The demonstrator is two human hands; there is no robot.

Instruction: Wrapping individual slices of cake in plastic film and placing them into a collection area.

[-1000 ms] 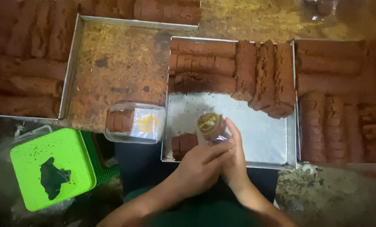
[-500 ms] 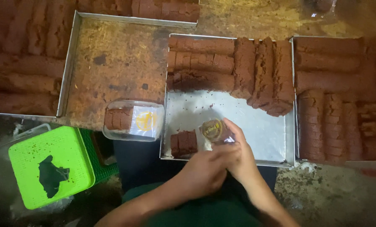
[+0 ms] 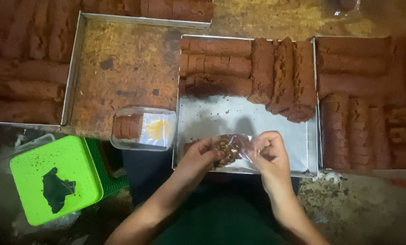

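Clear plastic wrap [image 3: 246,149] pinched round one brown cake slice [image 3: 225,150] by left hand [image 3: 200,156] and right hand [image 3: 268,152], six o'clock over steel tray [image 3: 257,120]; many uncut brown logs [image 3: 216,63] unpacked at twelve.

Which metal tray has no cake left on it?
The left-centre tray, bare but for brown crumbs; the middle tray and right tray hold brown cake logs.

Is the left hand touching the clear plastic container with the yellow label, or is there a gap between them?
Apart. The head view shows the left hand gripping a clear wrapped cake piece over the metal tray, with dark space separating it from the clear plastic container.
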